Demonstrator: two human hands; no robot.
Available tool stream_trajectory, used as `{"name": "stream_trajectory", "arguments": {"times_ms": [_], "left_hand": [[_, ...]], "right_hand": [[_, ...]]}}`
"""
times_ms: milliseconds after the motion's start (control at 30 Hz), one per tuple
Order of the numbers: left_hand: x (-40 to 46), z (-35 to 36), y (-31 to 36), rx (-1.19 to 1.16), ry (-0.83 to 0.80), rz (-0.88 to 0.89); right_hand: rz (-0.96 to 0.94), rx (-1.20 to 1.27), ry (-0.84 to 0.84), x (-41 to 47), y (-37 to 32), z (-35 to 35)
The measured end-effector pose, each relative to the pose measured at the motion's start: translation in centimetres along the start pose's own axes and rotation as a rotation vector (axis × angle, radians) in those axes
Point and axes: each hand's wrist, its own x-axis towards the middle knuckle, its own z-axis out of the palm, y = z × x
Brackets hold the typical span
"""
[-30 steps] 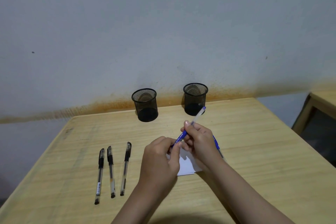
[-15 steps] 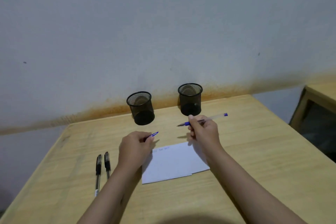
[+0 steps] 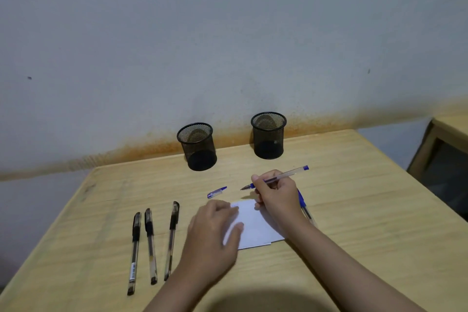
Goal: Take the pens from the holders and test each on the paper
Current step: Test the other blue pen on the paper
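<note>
My right hand (image 3: pixel 276 191) grips an uncapped blue pen (image 3: pixel 288 174), tip pointing left just above the far edge of the white paper (image 3: pixel 255 228). My left hand (image 3: pixel 215 233) lies flat on the paper's left side, holding it down. The pen's blue cap (image 3: pixel 216 192) lies on the table beyond the paper. Three black pens (image 3: pixel 150 243) lie in a row to the left. Another blue pen (image 3: pixel 305 206) lies partly hidden behind my right wrist. Two black mesh holders (image 3: pixel 198 146) (image 3: pixel 269 134) stand at the table's back.
The wooden table (image 3: pixel 367 210) ends at a wall just behind the holders. A second wooden piece of furniture (image 3: pixel 445 144) stands off to the right, past the table's right edge.
My left hand set the blue cap down on the table and moved onto the paper. My right hand brought the uncapped pen nearer the paper's far edge.
</note>
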Motion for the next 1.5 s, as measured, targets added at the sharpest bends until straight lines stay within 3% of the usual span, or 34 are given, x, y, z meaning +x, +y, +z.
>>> {"name": "stream_trajectory", "arguments": {"times_ms": [133,300,500,767,1167,1500], "left_hand": [[-1.7,0.9,-0.5,0.072,-0.261,0.034],[-1.6,0.8,-0.2,0.139,-0.329,0.019],[-1.6,0.8,0.0,0.092,-0.345,0.004],[-1.5,0.8,0.1,0.050,-0.342,-0.016],[-1.4,1.0,0.2,0.037,-0.312,-0.042],[-1.4,1.0,0.2,0.026,-0.308,-0.042]], "right_hand": [[-0.061,-0.156,-0.003,-0.6,0.0,0.1],[-0.077,-0.285,-0.049,-0.9,-0.1,0.2],[0.006,-0.309,-0.029,-0.2,-1.2,0.5],[-0.158,-0.460,-0.012,-0.2,-0.2,1.2],[-0.160,-0.510,-0.061,0.0,0.0,1.2],[-0.176,-0.457,-0.007,-0.1,-0.1,1.1]]}}
